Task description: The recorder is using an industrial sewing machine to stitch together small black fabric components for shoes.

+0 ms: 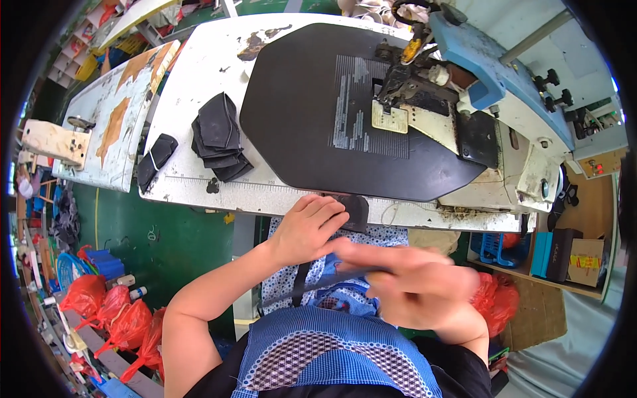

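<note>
At the front edge of the white table, my left hand has its fingers bent over a flat black piece, apparently fabric, with a rounded corner. Part of that piece is hidden under the fingers. My right hand is smeared by motion in front of my body, closer to me than the table edge. A long dark strip, also blurred, runs from its fingers down to the left across my lap. Left of the black machine plate lies a stack of black pieces, beside a smaller tied black bundle.
A blue sewing machine reaches over the plate from the right, its presser foot low on the plate. Red plastic bags line the lower left. At right, a shelf holds a blue basket and boxes.
</note>
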`<state>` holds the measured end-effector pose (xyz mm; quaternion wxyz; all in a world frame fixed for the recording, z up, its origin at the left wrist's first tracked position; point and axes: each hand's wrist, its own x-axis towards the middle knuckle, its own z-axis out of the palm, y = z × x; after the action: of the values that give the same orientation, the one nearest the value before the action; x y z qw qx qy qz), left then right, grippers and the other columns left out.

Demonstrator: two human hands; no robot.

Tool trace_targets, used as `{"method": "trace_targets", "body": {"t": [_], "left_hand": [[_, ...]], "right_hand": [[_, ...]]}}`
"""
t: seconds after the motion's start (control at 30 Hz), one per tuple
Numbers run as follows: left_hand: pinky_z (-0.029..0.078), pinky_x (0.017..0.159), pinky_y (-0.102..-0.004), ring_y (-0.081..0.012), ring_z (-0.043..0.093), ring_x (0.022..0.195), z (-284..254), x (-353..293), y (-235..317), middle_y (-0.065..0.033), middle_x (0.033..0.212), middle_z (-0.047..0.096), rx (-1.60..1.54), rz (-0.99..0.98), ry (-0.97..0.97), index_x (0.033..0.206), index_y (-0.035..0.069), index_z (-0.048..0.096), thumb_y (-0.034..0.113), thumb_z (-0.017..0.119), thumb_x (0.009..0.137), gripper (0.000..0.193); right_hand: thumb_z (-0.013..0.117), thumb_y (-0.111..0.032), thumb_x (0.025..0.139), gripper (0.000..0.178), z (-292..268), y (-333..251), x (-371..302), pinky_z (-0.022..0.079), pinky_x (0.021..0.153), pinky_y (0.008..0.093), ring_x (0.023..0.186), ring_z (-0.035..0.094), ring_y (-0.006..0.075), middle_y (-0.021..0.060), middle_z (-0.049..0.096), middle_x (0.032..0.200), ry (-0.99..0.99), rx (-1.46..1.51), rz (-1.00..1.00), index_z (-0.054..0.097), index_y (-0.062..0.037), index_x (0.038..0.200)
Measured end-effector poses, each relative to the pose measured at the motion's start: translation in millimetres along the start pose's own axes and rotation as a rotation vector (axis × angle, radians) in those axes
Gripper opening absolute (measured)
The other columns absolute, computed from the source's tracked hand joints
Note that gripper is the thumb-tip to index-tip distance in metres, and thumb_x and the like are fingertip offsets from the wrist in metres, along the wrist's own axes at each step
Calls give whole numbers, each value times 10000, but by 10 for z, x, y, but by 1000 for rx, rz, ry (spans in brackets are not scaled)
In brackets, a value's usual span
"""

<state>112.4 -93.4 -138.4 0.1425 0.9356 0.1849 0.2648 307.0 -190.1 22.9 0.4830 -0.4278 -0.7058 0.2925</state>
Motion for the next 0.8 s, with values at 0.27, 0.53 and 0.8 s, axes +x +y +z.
{"method": "trace_targets", "body": {"t": [0.27,0.53,0.8], "left_hand": [[575,933,-391,-254,708,1102,-969,309,404,-80,1222,724,-94,484,289,1175,124,742,319,734,968,284],[462,1107,-478,-398,588,1288,-1387,1066,27,-163,1445,650,36,-4,51,1372,-1,681,410,541,1101,512],[478,1104,-486,-375,592,1282,-1354,1260,-105,-129,1415,665,36,34,-18,1337,26,694,298,640,1043,404]], "right_hand": [[767,21,635,371,-287,410,415,635,704,343,885,767,263,104,789,1006,233,-731,-406,800,-28,1001],[795,14,647,339,-178,428,446,616,695,359,855,743,276,104,777,981,279,-697,-404,791,-5,985],[792,29,653,356,-173,477,460,621,709,368,859,739,289,114,776,988,311,-721,-399,785,5,1008]]}}
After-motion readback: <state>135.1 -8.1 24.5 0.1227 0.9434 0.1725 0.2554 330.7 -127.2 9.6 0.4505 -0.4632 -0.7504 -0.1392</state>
